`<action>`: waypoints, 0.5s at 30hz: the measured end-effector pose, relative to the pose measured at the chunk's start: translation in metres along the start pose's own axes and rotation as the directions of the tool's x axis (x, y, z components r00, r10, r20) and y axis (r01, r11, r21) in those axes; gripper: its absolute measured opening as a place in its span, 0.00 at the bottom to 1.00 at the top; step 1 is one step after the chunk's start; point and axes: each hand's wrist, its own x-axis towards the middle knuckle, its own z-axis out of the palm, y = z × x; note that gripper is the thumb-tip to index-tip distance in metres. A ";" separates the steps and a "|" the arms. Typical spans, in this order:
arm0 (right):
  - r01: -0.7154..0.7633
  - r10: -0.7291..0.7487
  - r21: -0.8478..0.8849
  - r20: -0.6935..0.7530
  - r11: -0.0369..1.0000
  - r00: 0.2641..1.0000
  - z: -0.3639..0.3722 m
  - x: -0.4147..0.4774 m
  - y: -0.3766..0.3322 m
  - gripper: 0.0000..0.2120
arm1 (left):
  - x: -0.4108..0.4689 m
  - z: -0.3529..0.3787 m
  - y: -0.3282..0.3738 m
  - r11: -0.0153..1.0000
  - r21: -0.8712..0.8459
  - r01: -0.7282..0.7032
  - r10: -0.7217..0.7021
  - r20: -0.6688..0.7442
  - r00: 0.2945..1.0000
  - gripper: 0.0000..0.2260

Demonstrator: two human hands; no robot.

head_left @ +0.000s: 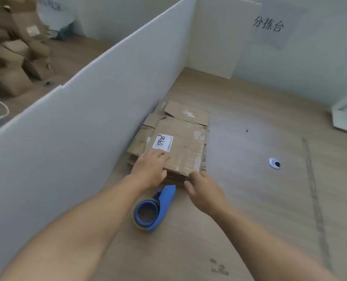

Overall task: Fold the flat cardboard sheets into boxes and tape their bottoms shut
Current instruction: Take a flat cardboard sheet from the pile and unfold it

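bench (249, 209): pale wood-grain top
on it: stack of flat cardboard sheets (180, 136); blue tape dispenser (153, 209) just beside the stack

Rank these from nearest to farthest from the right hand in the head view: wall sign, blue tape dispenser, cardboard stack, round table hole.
1. cardboard stack, at the fingertips of the right hand.
2. blue tape dispenser, just to its left.
3. round table hole, farther to the right.
4. wall sign, on the far wall.

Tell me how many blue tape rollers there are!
1. The blue plastic tape dispenser lies on the wooden tabletop, just on the near side of the stack of flat brown cardboard sheets. More could hide behind the white partition wall.
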 end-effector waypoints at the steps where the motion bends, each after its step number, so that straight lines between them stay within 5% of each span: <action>1: -0.025 0.026 0.024 -0.005 0.999 1.000 0.004 0.006 0.001 0.12 | 0.010 0.005 -0.002 0.999 0.015 -0.030 0.030 0.012 0.999 0.25; 7: -0.140 0.170 0.230 -0.115 0.963 0.979 0.024 0.027 0.021 0.14 | 0.040 0.040 -0.004 0.968 0.081 -0.238 0.238 0.012 0.971 0.28; 15: -0.251 0.449 0.602 -0.204 0.758 0.870 0.009 0.026 0.043 0.13 | 0.031 0.028 0.004 0.936 -0.107 -0.335 0.254 -0.455 0.854 0.13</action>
